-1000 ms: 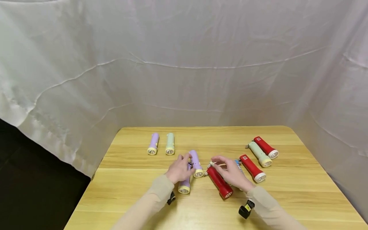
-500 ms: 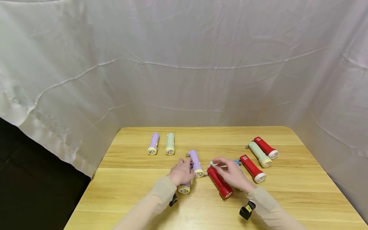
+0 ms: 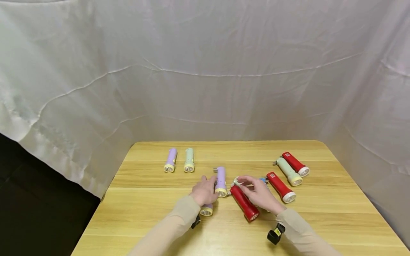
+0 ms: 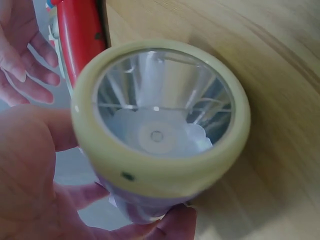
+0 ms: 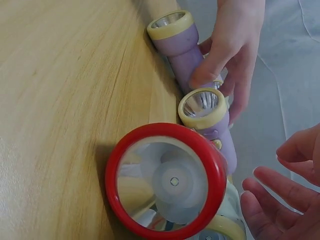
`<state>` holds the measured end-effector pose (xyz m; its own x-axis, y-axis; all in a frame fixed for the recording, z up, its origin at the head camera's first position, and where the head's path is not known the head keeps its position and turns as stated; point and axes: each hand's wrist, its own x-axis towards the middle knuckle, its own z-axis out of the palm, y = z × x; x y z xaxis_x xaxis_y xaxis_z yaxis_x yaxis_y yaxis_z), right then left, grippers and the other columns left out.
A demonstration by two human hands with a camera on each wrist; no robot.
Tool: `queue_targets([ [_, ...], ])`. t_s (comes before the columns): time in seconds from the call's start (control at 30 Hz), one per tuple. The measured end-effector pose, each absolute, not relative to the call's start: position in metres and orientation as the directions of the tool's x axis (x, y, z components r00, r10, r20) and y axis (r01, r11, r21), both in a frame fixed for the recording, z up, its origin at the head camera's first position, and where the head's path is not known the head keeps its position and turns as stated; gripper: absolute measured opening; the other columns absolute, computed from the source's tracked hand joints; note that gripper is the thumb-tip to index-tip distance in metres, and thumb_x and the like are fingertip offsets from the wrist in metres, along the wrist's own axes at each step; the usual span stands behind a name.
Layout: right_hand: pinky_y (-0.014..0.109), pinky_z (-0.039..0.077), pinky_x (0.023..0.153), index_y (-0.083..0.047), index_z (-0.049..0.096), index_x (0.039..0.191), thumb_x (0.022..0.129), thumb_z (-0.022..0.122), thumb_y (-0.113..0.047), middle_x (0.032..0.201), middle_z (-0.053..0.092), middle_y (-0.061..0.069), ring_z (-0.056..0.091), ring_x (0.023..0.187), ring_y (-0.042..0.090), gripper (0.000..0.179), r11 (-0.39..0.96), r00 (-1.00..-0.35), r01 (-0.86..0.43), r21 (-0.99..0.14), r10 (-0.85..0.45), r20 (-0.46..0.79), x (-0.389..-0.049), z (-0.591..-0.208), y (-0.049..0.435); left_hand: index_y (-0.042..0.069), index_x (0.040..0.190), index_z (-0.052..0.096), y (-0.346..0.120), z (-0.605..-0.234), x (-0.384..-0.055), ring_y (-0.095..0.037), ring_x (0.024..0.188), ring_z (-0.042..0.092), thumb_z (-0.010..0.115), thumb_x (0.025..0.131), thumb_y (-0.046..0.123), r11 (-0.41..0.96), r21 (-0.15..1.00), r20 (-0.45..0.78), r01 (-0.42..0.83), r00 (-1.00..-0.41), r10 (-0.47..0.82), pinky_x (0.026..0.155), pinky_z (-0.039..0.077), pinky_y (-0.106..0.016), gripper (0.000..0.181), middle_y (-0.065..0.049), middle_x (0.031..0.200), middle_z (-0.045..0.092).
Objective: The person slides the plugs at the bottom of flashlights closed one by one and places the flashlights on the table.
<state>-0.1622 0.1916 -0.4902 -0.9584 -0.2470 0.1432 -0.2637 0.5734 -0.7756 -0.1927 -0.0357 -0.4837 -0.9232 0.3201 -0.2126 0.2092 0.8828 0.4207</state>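
My left hand [image 3: 205, 190] is over the nearer purple flashlight [image 3: 206, 210], thumb on one side and fingers curled round the other. In the left wrist view its cream-rimmed lens [image 4: 165, 100] fills the middle. Another purple flashlight [image 3: 221, 177], its prongs folded out at the tail, lies right beside this hand. My right hand [image 3: 257, 192] hovers beside the red flashlight [image 3: 244, 204], fingers loosely bent and holding nothing in the right wrist view. Beneath it lies a pale green flashlight [image 5: 231, 202], mostly hidden in the head view.
At the back left lie a purple flashlight [image 3: 171, 160] and a pale green one [image 3: 189, 160]. To the right are a red flashlight [image 3: 280, 186], a pale green one [image 3: 289, 172] and another red one [image 3: 296, 164]. A small blue part [image 3: 264, 180] shows behind the right hand.
My left hand has shifted slightly right. The farther purple flashlight has swung its tail end to the right, so its prongs show. My right hand has barely moved.
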Motion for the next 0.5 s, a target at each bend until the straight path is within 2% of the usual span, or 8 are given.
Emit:
queue_targets([
  [0.2,0.043,0.06,0.091,0.0,0.064,0.127,0.098,0.063,-0.007,0.123,0.07,0.019,0.068,0.112,0.032,0.03,0.563,-0.955,-0.272,-0.781,-0.259,0.146,-0.162,-0.489,0.193,0.026,0.15,0.045,-0.033,-0.484,-0.192,-0.027,0.083,0.056,0.075,0.085,0.025,0.874,0.406,-0.189,0.269,-0.911,0.368,0.066,0.053,-0.039,0.072,-0.02,0.126,0.053],
  [0.4,0.045,0.059,0.092,0.0,0.064,0.126,0.098,0.062,-0.006,0.123,0.07,0.019,0.068,0.113,0.033,0.029,0.567,-0.956,-0.262,-0.781,-0.263,0.13,-0.161,-0.489,0.195,0.026,0.154,0.038,-0.04,-0.485,-0.188,-0.026,0.085,0.057,0.079,0.075,0.014,0.858,0.431,-0.175,0.279,-0.907,0.383,0.06,0.051,-0.035,0.091,-0.021,0.129,0.051],
  [0.5,0.045,0.059,0.092,0.0,0.064,0.126,0.098,0.062,-0.006,0.123,0.07,0.018,0.068,0.113,0.032,0.029,0.575,-0.957,-0.26,-0.776,-0.258,0.13,-0.161,-0.489,0.196,0.024,0.157,0.031,-0.045,-0.485,-0.184,-0.027,0.084,0.058,0.082,0.073,0.018,0.865,0.44,-0.183,0.242,-0.918,0.351,0.059,0.052,-0.037,0.098,-0.025,0.133,0.049],
])
